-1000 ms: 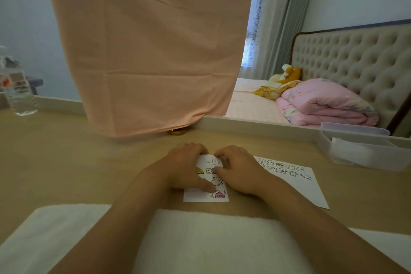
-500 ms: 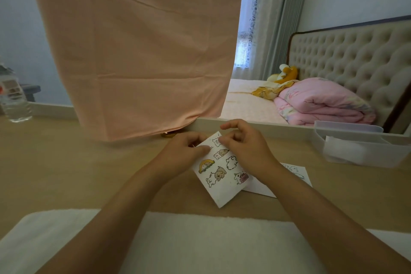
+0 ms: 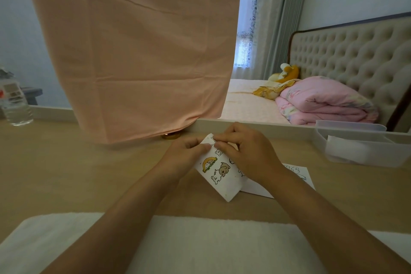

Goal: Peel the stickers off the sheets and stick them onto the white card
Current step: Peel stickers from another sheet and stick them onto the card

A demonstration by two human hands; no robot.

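A small sticker sheet [image 3: 219,173] with cartoon animals and a yellow rainbow sticker is lifted off the wooden desk, tilted with its lower corner toward me. My left hand [image 3: 184,155] grips its upper left edge, thumb on the front. My right hand [image 3: 246,151] pinches at the sheet's top corner with thumb and forefinger. A second white sheet [image 3: 298,173] with outlined figures lies flat on the desk under my right wrist, mostly hidden. I cannot tell which sheet is the white card.
A peach cloth [image 3: 138,51] hangs over the desk's back. A water bottle [image 3: 14,104] stands at the far left. A clear plastic box [image 3: 364,147] sits at the right. A white towel [image 3: 178,242] covers the near edge. A small gold lid [image 3: 170,136] lies under the cloth.
Both hands lifted the sticker sheet from flat on the desk and tilted it. The right fingers moved to pinch its top corner.
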